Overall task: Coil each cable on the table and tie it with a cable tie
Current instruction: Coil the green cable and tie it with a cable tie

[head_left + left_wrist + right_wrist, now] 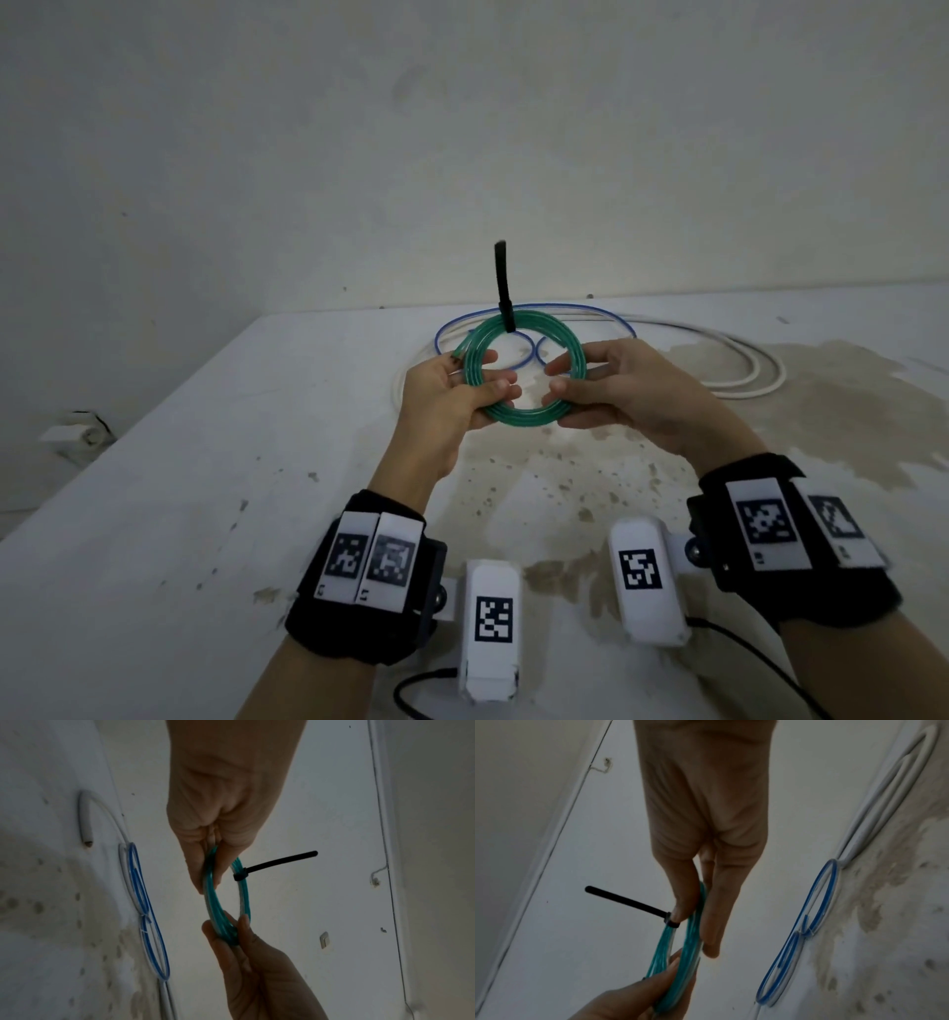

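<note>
Both hands hold a coiled green cable [524, 413] upright above the white table [205, 488]. My left hand [488, 375] pinches the coil's left side between thumb and fingers, and my right hand [557, 383] pinches its right side. A black cable tie [503, 277] wraps the top of the coil, its long tail pointing straight up. In the left wrist view, my left hand [208, 878] grips the coil [244, 898] near the tie [280, 861]. In the right wrist view, my right hand [700, 927] holds the coil [664, 951] beside the tie [626, 900].
A blue cable [606, 314] lies in loose loops on the table behind the coil, with a white cable [760, 370] looping to the right of it. The tabletop is stained brown at centre and right. A bare wall rises behind the far edge.
</note>
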